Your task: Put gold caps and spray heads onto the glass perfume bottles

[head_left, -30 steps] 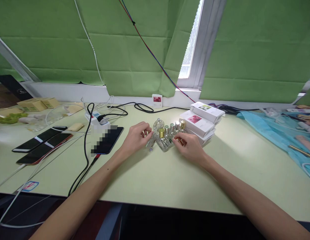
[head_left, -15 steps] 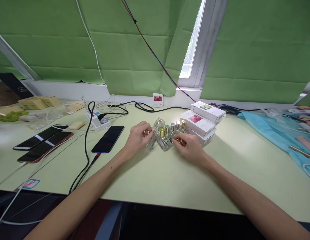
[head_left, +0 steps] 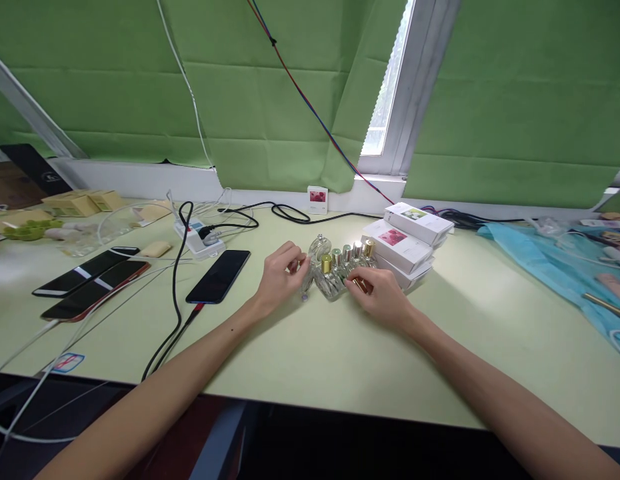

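Note:
Several small clear glass bottles [head_left: 330, 285] stand close together on the pale table, with gold, green and silver caps. A round glass bottle [head_left: 319, 246] is behind them at the left. My left hand [head_left: 284, 270] has its fingers curled at the left side of the group, by a clear bottle that it partly covers. My right hand [head_left: 375, 291] is closed at the front right of the group, its fingertips against the bottles. What either hand's fingers hold, if anything, is too small to make out.
White boxes [head_left: 400, 245] are stacked right behind my right hand. A black phone [head_left: 219, 276] on a cable, two more phones [head_left: 96, 289] and a power strip [head_left: 203, 243] lie left. Blue cloth [head_left: 540, 260] covers the right side.
The whole view has shifted slightly, so things at the left appear a little farther right. Both hands remain at the bottles; the left has moved slightly right. Something skin-coloured appears at the far left edge.

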{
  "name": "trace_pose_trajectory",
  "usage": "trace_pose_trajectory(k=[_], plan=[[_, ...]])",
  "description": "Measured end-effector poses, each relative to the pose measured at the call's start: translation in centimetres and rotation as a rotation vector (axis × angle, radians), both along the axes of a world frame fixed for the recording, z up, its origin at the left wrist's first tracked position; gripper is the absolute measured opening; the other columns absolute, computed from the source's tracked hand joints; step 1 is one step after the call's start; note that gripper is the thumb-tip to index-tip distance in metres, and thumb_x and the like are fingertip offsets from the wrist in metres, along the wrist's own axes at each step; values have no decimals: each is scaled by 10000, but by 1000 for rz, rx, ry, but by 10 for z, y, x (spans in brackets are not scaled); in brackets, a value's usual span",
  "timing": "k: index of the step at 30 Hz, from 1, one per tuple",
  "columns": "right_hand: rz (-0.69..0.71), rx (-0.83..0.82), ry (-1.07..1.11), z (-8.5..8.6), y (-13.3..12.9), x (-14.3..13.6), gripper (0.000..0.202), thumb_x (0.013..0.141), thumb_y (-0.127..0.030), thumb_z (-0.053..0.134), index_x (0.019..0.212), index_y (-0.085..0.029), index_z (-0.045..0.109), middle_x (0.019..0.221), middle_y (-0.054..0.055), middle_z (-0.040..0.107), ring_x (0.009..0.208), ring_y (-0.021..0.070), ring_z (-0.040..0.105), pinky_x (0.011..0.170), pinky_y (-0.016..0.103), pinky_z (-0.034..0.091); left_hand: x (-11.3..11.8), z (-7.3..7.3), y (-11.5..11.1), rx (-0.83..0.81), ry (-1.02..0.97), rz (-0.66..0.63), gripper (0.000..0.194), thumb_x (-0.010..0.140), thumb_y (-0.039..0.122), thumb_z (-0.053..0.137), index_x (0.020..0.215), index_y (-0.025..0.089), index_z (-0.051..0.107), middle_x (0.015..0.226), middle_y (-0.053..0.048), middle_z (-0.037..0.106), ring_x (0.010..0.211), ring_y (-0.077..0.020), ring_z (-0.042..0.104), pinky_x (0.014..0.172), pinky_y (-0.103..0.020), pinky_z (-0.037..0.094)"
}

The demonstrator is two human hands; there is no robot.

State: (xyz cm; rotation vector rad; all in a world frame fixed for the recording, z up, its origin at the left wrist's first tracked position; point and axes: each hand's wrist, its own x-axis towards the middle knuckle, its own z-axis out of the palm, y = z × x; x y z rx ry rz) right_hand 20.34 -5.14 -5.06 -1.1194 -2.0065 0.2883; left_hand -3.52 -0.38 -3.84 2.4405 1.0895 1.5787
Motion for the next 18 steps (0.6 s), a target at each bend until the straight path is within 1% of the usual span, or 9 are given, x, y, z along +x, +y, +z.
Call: trace_pose_trajectory(k=[5, 9, 11, 14, 18], plan=[[14, -3, -2, 1, -1, 0, 170, 966, -250, 583, 825, -197, 662, 673, -9, 614, 592, 131, 500, 618, 272, 368, 0, -1, -1, 45, 12, 19, 306, 946, 180, 594, 676, 205, 452, 676, 15, 467, 615, -130, 441, 575, -294, 371], [18, 4, -7, 0, 0, 1, 168, 966, -250, 583, 830, -195, 665, 667, -12, 607, 591, 129, 497, 622, 270, 366, 1, -2, -1, 51, 7, 15, 287, 949, 187, 595, 688, 206, 477, 674, 15, 469, 618, -134, 456, 586, -297, 379], [19, 7, -9, 0, 0, 1, 170, 966, -250, 583, 829, -193, 665, 667, -14, 606, 593, 127, 498, 623, 268, 366, 1, -2, -1, 56, 1, 12, 301, 949, 186, 597, 680, 206, 465, 671, 14, 466, 618, -134, 459, 587, -297, 381], [22, 9, -15, -1, 0, 1, 172, 968, -252, 582, 832, -191, 667, 673, -10, 615, 598, 129, 504, 625, 268, 370, 1, -3, 0, 53, -9, 2, 322, 949, 183, 597, 669, 207, 440, 671, 13, 456, 620, -134, 457, 582, -296, 376], [22, 0, -21, -1, 0, 0, 169, 967, -252, 586, 833, -193, 670, 681, -5, 631, 598, 132, 513, 623, 270, 375, 2, -2, -1, 27, -15, -5, 313, 949, 183, 594, 675, 207, 444, 678, 13, 451, 622, -134, 440, 577, -294, 368]])
